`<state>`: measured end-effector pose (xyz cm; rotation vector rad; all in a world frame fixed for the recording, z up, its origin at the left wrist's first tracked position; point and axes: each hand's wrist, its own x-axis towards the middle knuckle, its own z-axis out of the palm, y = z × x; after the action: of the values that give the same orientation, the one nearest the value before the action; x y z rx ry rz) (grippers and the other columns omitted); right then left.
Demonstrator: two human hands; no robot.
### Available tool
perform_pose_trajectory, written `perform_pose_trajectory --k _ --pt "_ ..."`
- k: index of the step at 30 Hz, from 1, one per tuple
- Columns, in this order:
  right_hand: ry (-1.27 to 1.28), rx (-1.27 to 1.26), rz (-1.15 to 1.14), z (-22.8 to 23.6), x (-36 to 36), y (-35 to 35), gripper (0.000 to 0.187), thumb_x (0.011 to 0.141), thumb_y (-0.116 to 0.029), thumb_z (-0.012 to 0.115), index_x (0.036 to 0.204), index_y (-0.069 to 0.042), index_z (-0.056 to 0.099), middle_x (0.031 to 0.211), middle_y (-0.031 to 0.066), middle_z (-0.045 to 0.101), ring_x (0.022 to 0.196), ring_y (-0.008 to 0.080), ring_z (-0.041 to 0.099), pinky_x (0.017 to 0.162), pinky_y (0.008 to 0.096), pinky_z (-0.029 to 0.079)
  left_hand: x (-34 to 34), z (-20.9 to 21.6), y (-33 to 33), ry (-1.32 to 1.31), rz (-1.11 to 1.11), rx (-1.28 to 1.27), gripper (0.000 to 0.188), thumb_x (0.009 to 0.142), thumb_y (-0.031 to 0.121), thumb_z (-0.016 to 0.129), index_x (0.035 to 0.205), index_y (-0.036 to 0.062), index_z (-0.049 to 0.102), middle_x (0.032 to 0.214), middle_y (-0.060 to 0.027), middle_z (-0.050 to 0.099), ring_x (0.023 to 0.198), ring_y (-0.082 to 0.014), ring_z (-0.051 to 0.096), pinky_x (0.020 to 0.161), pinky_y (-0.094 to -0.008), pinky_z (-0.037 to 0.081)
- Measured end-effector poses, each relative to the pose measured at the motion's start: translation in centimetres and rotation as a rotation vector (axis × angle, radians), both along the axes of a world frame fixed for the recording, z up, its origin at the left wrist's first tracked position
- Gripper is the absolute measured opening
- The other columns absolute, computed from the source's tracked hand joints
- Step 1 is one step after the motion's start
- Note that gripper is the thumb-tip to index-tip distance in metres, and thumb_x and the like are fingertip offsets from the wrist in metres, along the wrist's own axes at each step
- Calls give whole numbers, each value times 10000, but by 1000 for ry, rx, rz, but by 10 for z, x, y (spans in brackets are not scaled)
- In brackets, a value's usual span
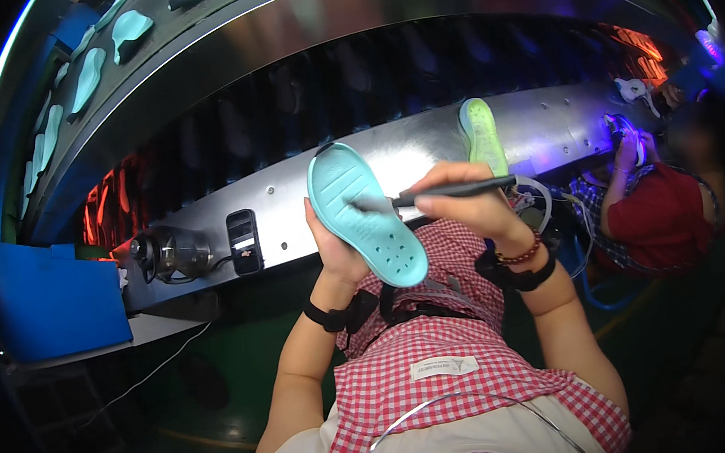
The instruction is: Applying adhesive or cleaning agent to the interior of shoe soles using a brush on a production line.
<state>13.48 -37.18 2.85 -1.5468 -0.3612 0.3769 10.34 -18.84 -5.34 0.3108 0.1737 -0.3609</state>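
Observation:
My left hand (337,253) is closed around the edge of a turquoise shoe sole (339,175), holding it tilted in front of the bench. The sole has grooves across its upper half, a cluster of small holes at its near end and a dark patch at the far tip. In my right hand (475,210) is a brush with a black handle (490,185), gripped between thumb and fingers. Its bristles lie over the middle of the sole and look blurred. A yellow-green sole (482,132) rests on the metal bench beyond my right hand.
On the metal bench (293,224) stand a black phone-like device (244,239) and a clear jar (182,253). A blue box (58,296) is at left. Turquoise soles (87,80) lie on the raised belt (189,22). A co-worker in red (659,218) sits at right, hands under violet light.

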Motion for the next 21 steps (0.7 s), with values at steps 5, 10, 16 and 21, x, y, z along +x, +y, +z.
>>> perform_pose_trajectory --k 5,10,16,21 --pt "-211 -88 123 -3 -6 13 203 712 -82 687 907 -30 669 774 73 623 702 119 572 638 226 448 0 25 -9 122 48 -189 792 822 675 108 1191 65 452 1021 -158 580 923 -290 572 824 -408 465" --pt "62 141 32 6 -6 1 156 747 6 627 901 12 652 810 79 629 760 132 608 736 235 491 2 32 -6 41 77 2 813 813 683 90 1144 45 471 938 -171 591 850 -292 585 777 -407 484" --pt "-183 56 299 8 -19 -2 225 687 -37 699 911 -51 679 806 83 632 748 133 581 683 244 453 13 25 -1 -43 276 146 845 790 706 72 1102 39 488 872 -179 592 766 -298 586 700 -412 492" --pt "-13 69 57 -4 -16 -9 241 704 -2 678 943 -30 657 865 100 640 783 143 589 719 260 463 20 39 -2 -103 374 149 886 762 738 63 1095 41 496 851 -181 588 733 -302 579 673 -416 485"
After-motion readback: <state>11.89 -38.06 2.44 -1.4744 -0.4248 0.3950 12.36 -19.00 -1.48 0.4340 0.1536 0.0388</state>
